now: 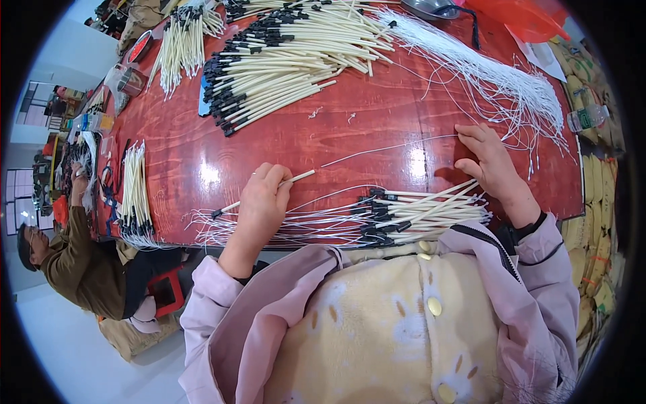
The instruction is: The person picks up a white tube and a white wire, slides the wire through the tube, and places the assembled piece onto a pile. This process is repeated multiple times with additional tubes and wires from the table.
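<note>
My left hand [264, 200] is closed around a thin cream tube [304, 176] with a black fitting at its left end. The tube's bare tip points right, just short of the end of a white cord [387, 149]. That cord runs across the red table to the fingers of my right hand [490, 160], which are curled on it while the thumb stands apart. Below my hands lies a bundle of cream tubes [437, 214] with black fittings, white cords trailing left from it. A large bundle of loose white cords [484, 67] spreads above my right hand.
A big pile of cream tubes [282, 60] with black fittings covers the far side of the red table [377, 121]. Smaller tube bundles [134, 182] lie left. A metal bowl [431, 8] and red plastic bag [521, 20] sit far right. Another person [81, 262] works at left.
</note>
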Motion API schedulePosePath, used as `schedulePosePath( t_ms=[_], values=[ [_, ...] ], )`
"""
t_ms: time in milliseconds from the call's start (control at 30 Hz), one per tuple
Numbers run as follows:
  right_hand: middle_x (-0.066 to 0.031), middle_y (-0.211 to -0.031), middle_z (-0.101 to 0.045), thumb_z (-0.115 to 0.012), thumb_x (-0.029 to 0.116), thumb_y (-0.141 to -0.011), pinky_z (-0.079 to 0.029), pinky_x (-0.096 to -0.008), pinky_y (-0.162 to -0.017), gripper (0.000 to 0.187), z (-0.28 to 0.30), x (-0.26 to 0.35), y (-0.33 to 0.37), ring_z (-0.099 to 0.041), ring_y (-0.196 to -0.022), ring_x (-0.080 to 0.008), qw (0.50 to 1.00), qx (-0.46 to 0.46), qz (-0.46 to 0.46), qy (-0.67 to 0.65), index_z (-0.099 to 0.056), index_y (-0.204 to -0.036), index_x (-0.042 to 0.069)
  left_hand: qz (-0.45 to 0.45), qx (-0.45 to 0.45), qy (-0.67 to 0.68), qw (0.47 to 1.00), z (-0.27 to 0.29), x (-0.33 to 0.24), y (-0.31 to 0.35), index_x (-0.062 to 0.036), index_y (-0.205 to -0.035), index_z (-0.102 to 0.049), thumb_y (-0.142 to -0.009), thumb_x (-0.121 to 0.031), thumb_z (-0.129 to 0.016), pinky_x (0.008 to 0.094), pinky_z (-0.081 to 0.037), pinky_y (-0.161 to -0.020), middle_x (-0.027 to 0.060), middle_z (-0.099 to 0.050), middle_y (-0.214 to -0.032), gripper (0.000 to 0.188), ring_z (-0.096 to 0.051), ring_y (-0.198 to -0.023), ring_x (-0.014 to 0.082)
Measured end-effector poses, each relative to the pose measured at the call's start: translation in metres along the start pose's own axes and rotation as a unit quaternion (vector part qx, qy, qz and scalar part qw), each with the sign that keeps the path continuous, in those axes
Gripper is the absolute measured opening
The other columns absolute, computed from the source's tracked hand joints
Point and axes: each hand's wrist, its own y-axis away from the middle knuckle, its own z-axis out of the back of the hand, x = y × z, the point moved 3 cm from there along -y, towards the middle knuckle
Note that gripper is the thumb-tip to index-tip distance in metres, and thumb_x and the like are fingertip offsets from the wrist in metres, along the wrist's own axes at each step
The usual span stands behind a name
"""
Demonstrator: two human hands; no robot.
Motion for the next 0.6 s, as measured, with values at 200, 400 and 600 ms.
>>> schedulePosePath(
  t_ms=[200, 400, 600],
  values=[
    [-0.0191, -0.138, -0.058, -0.065, 0.049, -0.091, -0.036, -0.0470, -0.112, 0.066, 0.0024, 0.0067, -0.0007, -0.052, -0.125, -0.0381, 1.000, 0.010, -0.001, -0.018, -0.063, -0.124, -0.009, 0.001, 0.005, -0.003, 1.000, -0.0050, -0.0024, -0.0035, -0.0022, -0.096, -0.061, -0.091, -0.004, -0.064, 0.0483, -0.047, -0.075, 0.0174, -0.060, -0.091, 0.006, -0.060, -0.088, 0.0412],
    [-0.0194, -0.137, -0.058, -0.067, 0.052, -0.088, -0.038, -0.0461, -0.110, 0.070, 0.0036, 0.0098, -0.0029, -0.052, -0.124, -0.0386, 1.000, 0.017, -0.014, -0.019, -0.063, -0.123, -0.009, 0.006, 0.001, -0.009, 1.000, -0.0055, 0.0006, -0.0071, -0.0020, -0.097, -0.060, -0.091, -0.004, -0.064, 0.0480, -0.047, -0.076, 0.0178, -0.060, -0.092, 0.007, -0.060, -0.089, 0.0407],
    [-0.0195, -0.137, -0.058, -0.067, 0.053, -0.087, -0.039, -0.0457, -0.109, 0.073, 0.0030, 0.0096, -0.0032, -0.052, -0.124, -0.0384, 1.000, 0.016, -0.008, -0.002, -0.063, -0.122, -0.010, 0.004, 0.001, -0.008, 1.000, -0.0057, 0.0006, -0.0087, -0.0018, -0.097, -0.061, -0.091, -0.004, -0.064, 0.0477, -0.047, -0.076, 0.0178, -0.060, -0.092, 0.007, -0.060, -0.089, 0.0405]
  ],
)
